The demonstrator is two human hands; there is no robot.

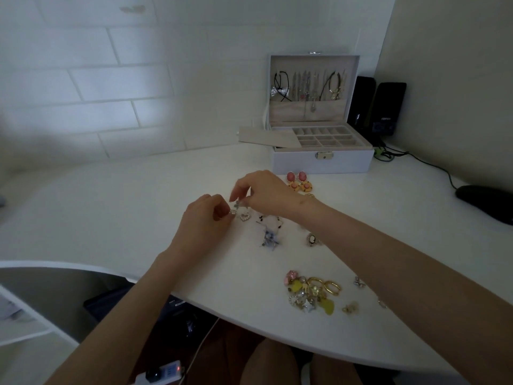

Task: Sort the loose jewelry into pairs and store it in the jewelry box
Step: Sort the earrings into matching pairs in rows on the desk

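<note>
The left hand (pixel 205 219) pinches one sparkly earring (pixel 232 213); the right hand (pixel 265 191) pinches another piece (pixel 238 203) (blurred). Two pink earrings (pixel 296 176) and two yellow earrings (pixel 299 186) sit by the open jewelry box (pixel 322 162).

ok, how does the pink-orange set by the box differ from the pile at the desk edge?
The pink-orange set lies in matched pairs before the jewelry box; the pile is a jumbled mix near the desk edge. The set is few pieces, the pile many. Both lie on the desk, unheld.
</note>
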